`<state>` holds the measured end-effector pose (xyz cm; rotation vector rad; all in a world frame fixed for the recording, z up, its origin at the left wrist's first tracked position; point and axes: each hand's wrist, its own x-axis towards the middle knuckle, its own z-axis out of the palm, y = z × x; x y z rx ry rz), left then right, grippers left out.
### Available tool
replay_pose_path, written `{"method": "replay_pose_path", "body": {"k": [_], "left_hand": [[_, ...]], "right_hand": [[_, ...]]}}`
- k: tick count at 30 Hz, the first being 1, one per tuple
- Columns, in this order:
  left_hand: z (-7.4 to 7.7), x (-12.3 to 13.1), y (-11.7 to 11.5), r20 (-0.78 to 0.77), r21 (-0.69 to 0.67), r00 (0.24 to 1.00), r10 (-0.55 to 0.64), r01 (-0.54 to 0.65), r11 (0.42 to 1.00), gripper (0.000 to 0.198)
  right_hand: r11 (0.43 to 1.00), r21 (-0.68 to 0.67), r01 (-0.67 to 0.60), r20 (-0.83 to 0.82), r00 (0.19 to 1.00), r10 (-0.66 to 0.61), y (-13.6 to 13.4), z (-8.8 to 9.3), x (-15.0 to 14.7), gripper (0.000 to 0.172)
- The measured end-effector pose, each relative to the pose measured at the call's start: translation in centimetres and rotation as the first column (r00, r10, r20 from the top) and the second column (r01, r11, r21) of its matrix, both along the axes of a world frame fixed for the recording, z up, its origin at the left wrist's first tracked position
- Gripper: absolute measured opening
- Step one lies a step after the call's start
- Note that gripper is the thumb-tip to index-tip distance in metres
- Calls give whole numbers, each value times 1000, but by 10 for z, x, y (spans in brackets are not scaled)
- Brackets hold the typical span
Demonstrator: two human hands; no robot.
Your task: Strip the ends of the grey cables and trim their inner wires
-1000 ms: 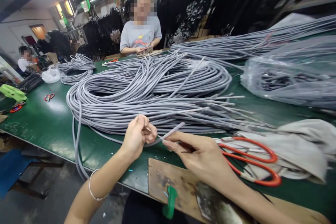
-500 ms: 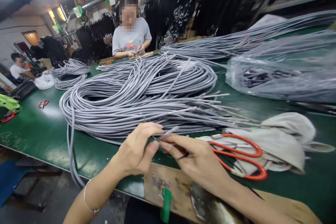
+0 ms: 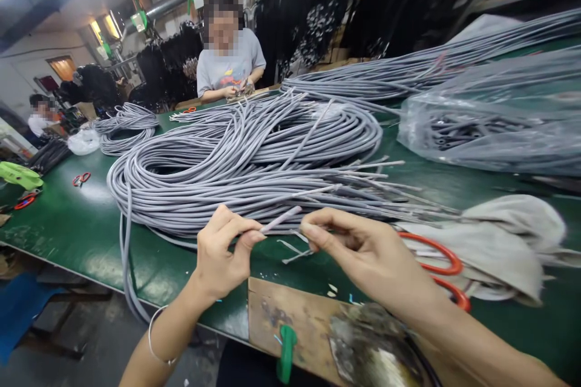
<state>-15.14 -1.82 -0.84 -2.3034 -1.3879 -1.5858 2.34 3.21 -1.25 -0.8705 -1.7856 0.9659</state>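
My left hand (image 3: 229, 245) pinches a grey cable near its end, and the pale, whitish end (image 3: 284, 217) points up and right. Close by on the right, my right hand (image 3: 358, 248) has thumb and forefinger pressed together. Thin whitish strips (image 3: 295, 252) show at its fingertips; I cannot tell whether they are held or lie behind. Beyond both hands lies a large bundle of grey cables (image 3: 218, 193), its loose ends fanned to the right. Red-handled scissors (image 3: 447, 263) are partly hidden behind my right hand and forearm.
A crumpled pale cloth (image 3: 508, 242) and a clear plastic bag (image 3: 490, 133) lie to the right. In front, a wooden board (image 3: 267, 308) carries a green clamp (image 3: 285, 354) and a dark metal piece (image 3: 372, 351). A co-worker (image 3: 231, 66) sits across the green table (image 3: 68, 224).
My hands were together at the cable end; now they are apart, the right one drawn to the right. The left hand still grips the cable. The view has shifted slightly.
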Motion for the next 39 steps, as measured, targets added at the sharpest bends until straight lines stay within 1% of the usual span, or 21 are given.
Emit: {"method": "replay_pose_path", "body": {"k": [2, 4, 5, 7, 8, 9, 10, 11, 13, 16, 18, 20, 22, 24, 26, 28, 31, 33, 35, 36, 39], "left_hand": [[0, -4, -1, 29, 20, 998, 53, -54, 998, 15], [-1, -8, -1, 79, 69, 986, 148, -153, 986, 17], [-1, -9, -1, 98, 87, 977, 188, -197, 977, 17], [-2, -10, 1, 90, 103, 971, 223, -231, 967, 14], [-3, -9, 3, 64, 107, 974, 218, -223, 969, 11], [-4, -8, 4, 36, 114, 977, 209, -212, 971, 9], [-6, -7, 6, 14, 128, 978, 206, -207, 970, 8], [-7, -5, 7, 1, 147, 977, 214, -212, 966, 8], [-8, -3, 9, -15, 177, 971, 240, -234, 956, 10], [-7, -4, 9, -35, 138, 977, 212, -206, 969, 17], [-4, -5, 8, -64, 106, 986, 156, -148, 983, 24], [-1, -9, 7, -116, 130, 983, 139, -124, 984, 28], [1, -13, 8, -153, 182, 972, 180, -151, 972, 29], [0, -17, 10, -133, 183, 963, 236, -210, 960, 28], [-2, -21, 13, -81, 64, 960, 269, -264, 962, 26], [-4, -22, 15, -45, -164, 967, 252, -256, 953, 25], [-5, -20, 15, -24, -459, 992, 128, -125, 880, 27], [-3, -18, 13, 32, -585, 999, 30, -5, 811, 28], [-2, -17, 12, 151, -649, 989, 10, 91, 755, 29], [-2, -18, 11, 228, -657, 973, 34, 128, 743, 29], [-1, -21, 13, 459, -638, 875, 158, 200, 743, 36]], "right_hand": [[1000, -12, -9, 24, 1000, 10, 6, 1, 3, 37], [991, 50, 121, 42, 992, -123, 10, 1, 8, 37], [966, 102, 237, 30, 970, -241, 9, 2, 10, 35], [862, 225, 455, -36, 888, -459, 2, 2, 11, 25], [826, 281, 489, -81, 870, -487, -5, 2, 10, 17], [817, 377, 436, -118, 898, -425, -12, 2, 6, 11], [816, 488, 309, -85, 947, -309, -19, 1, 1, 8], [818, 525, 235, -37, 967, -254, -24, -1, -5, 8], [825, 548, 141, 52, 978, -202, -30, -5, -18, 19], [802, 588, 109, 110, 971, -212, -26, -12, -32, 23], [769, 636, 72, 109, 977, -181, -20, -14, -34, 18], [754, 656, 40, 99, 985, -138, -15, -14, -32, 23], [767, 641, 24, 97, 989, -112, -14, -12, -28, 24], [795, 605, 42, 81, 990, -115, -13, -10, -25, 22], [814, 577, 70, 58, 990, -126, -12, -8, -24, 23], [814, 573, 93, 39, 989, -141, -11, -8, -23, 25], [789, 603, 121, 24, 985, -169, -9, -10, -21, 25], [765, 627, 148, 12, 980, -199, -8, -11, -19, 23], [740, 652, 164, 8, 975, -223, -7, -12, -18, 21], [728, 667, 160, 16, 973, -228, -7, -13, -19, 21], [692, 714, 107, 63, 974, -216, -4, -14, -29, 23]]}}
